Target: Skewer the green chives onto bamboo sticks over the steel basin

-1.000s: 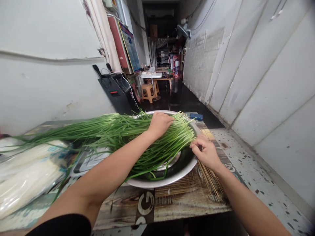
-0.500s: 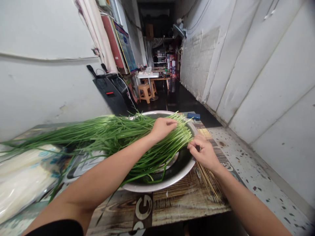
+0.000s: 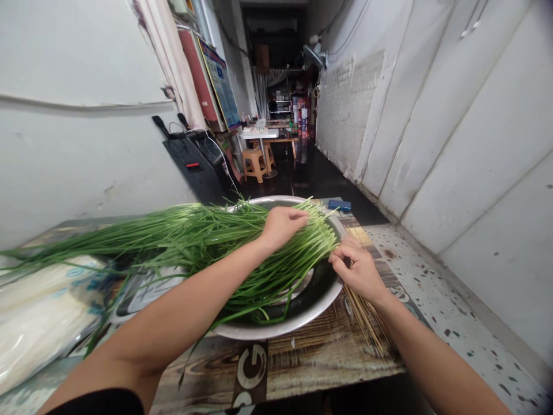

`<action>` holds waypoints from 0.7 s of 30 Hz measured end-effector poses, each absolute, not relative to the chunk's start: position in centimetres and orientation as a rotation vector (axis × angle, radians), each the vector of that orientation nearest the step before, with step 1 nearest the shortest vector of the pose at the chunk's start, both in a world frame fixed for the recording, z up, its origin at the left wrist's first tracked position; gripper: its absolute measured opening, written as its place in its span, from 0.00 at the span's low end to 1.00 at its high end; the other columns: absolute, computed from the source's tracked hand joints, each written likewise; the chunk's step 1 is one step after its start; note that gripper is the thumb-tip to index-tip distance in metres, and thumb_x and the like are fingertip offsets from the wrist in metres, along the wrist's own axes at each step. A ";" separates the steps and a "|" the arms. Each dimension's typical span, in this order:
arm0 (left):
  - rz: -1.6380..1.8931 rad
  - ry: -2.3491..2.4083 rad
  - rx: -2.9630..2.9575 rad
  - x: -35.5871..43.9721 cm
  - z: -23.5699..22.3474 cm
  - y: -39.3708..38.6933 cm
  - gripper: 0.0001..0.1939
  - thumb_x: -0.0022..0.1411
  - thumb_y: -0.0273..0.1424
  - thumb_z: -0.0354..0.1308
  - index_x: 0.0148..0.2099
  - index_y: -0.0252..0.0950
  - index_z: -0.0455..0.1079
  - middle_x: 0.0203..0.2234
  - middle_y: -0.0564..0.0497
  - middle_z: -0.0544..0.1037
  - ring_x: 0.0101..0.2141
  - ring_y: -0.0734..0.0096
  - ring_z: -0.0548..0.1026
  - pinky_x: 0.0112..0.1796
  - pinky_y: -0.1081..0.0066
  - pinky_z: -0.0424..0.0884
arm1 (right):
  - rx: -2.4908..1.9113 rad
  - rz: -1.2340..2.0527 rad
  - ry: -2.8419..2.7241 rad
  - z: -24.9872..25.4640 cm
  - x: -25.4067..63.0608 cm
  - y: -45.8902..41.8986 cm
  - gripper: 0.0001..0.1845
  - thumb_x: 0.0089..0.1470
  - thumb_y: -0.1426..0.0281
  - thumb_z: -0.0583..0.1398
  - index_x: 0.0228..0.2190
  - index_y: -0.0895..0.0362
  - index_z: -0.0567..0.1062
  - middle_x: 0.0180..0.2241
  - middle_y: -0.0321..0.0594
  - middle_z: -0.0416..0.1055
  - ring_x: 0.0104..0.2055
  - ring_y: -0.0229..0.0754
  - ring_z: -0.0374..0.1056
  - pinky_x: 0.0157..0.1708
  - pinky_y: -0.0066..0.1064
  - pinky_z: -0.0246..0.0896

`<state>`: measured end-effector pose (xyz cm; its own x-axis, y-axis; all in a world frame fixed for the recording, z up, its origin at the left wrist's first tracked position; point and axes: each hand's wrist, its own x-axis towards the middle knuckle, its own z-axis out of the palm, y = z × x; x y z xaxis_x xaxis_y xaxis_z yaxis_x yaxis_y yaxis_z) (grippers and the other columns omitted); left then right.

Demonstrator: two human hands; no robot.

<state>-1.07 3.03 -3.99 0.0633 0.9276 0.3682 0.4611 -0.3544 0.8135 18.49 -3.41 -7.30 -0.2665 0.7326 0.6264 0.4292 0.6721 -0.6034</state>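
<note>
A large bunch of garlic chives (image 3: 254,276) lies across a round metal basin (image 3: 317,314), pale cut ends to the right and green leaves trailing left over the rim. My left hand (image 3: 283,226) rests over the bunch, thumb and fingers pinched at the pale stalks. At the basin's right rim my right hand (image 3: 355,266) is closed in a pinch beside the stalk ends; what sits between its fingertips is too small to make out. Thin bamboo skewers (image 3: 367,323) lie on the table under and beside my right wrist.
Clear plastic packaging with white contents (image 3: 38,323) is at the left, beside a partly covered tray (image 3: 144,294). A small blue box (image 3: 339,205) sits behind the basin on the wood-patterned table (image 3: 311,369). Stools (image 3: 254,164) and a white table (image 3: 259,134) stand farther back.
My left hand has shifted very slightly left over the chives. My right hand, the basin and the skewers look unmoved.
</note>
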 end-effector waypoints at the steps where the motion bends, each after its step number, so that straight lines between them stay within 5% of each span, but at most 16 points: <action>1: 1.243 1.386 1.863 -1.1 -4.0 3.1 0.11 0.50 0.32 0.60 0.36 0.35 0.79 0.32 0.48 0.81 0.34 0.65 0.77 0.41 0.67 0.70 | -0.908 0.387 -1.904 -7.3 18.5 -3.4 0.11 0.48 0.75 0.55 0.17 0.56 0.64 0.19 0.34 0.62 0.28 0.37 0.59 0.37 0.33 0.55; 21: 1.224 1.436 1.837 -1.2 -4.3 3.2 0.13 0.49 0.32 0.61 0.37 0.32 0.78 0.29 0.47 0.81 0.31 0.66 0.77 0.35 0.70 0.70 | -0.903 0.380 -1.890 -7.6 18.5 -3.2 0.11 0.48 0.74 0.55 0.17 0.56 0.64 0.19 0.34 0.62 0.28 0.37 0.59 0.36 0.33 0.55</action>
